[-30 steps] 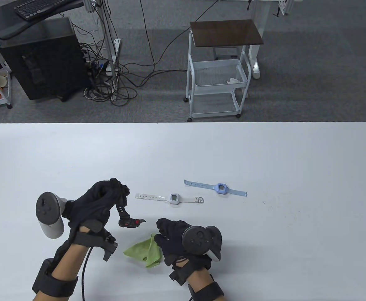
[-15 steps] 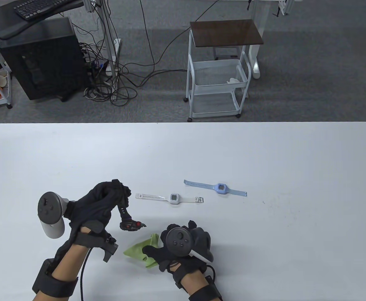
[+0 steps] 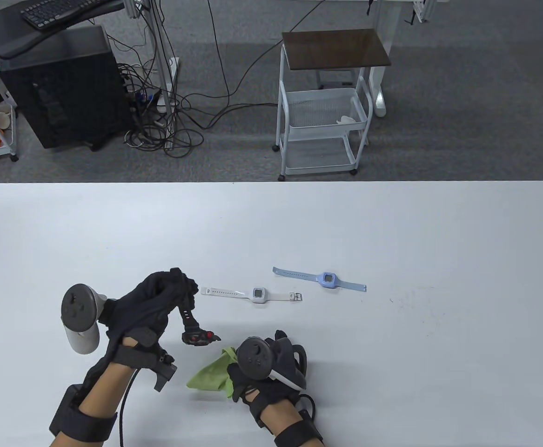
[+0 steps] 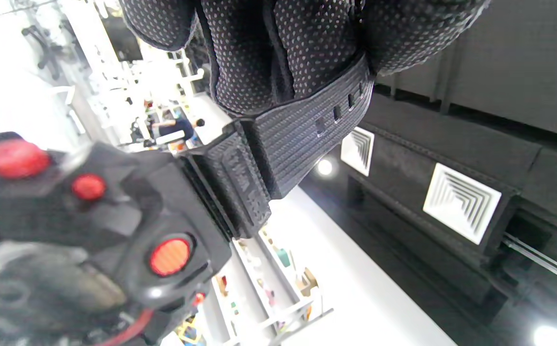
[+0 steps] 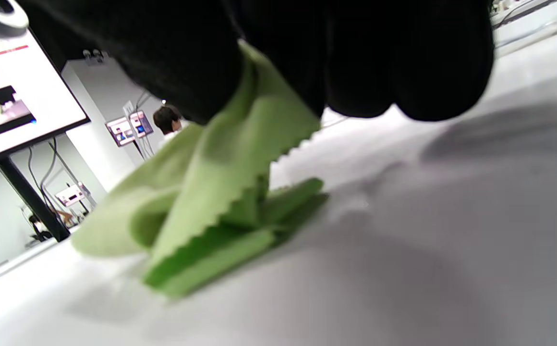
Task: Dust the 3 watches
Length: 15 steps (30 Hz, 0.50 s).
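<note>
Table view: the left hand (image 3: 152,305) is raised over the near left part of the table (image 3: 392,223), fingers curled round one strap end of the black watch (image 3: 196,333). That watch hangs from the grip, its case with red buttons lowest and nearest the right hand. The right hand (image 3: 271,365) lies near centre, just right of the watch case, and pinches the green cloth (image 3: 208,375); the cloth's free part trails to the left and rests on the table, directly nearer than the hanging case. Whether cloth and case touch cannot be told. Farther back, the white watch (image 3: 258,294) lies flat with straps stretched left and right, apart from both hands. The blue watch (image 3: 328,279) lies flat to its right and slightly farther away, also untouched.

Left wrist view: gloved fingers (image 4: 278,53) clamp the ribbed black strap (image 4: 302,129), which runs down and left to the watch case (image 4: 115,230); red buttons show on the case's side, and the lower part of the case is blurred.

Right wrist view: dark gloved fingers (image 5: 355,57) hold the upper fold of the cloth (image 5: 221,192), whose pinked lower edges lie folded on the white tabletop (image 5: 403,269). Neither watch shows here.
</note>
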Each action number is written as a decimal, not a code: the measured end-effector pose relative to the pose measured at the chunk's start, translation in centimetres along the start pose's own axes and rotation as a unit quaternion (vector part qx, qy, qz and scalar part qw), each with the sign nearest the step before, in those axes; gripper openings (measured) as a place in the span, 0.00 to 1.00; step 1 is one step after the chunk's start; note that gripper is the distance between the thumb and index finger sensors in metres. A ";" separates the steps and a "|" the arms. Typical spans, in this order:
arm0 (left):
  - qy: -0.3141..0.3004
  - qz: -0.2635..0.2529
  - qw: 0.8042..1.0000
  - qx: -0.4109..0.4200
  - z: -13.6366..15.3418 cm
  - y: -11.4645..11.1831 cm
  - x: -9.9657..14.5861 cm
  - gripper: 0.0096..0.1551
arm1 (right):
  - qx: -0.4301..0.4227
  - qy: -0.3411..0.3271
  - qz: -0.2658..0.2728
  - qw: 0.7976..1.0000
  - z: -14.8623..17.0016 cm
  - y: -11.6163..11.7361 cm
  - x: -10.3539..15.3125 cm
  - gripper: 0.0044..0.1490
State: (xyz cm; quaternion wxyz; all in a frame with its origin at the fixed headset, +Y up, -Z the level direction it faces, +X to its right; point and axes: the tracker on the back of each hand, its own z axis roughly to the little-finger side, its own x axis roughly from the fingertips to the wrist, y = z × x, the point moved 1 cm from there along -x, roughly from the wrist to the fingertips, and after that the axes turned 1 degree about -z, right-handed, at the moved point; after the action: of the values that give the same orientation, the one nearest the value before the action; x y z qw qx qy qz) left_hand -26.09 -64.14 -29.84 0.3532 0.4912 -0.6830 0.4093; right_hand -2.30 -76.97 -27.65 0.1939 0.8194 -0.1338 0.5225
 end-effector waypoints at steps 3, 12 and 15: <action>0.000 0.002 1.000 0.001 0.0 -0.1 0.0 0.23 | -0.029 0.003 0.019 0.999 0.4 -0.8 0.1 0.26; -0.008 0.004 1.000 0.026 -1.2 -0.1 0.1 0.23 | -0.130 0.039 0.087 0.987 3.8 -3.6 0.8 0.24; -0.009 0.011 0.999 0.031 -1.5 -0.5 0.1 0.23 | -0.165 0.035 0.121 0.978 4.4 -4.5 1.1 0.24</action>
State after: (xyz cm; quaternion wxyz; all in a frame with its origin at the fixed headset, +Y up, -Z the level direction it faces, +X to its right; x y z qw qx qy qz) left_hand -25.55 -62.91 -28.99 0.3269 0.4984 -0.6785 0.4294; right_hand 3.59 -74.99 -29.10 0.2662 0.7350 -0.3093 0.5415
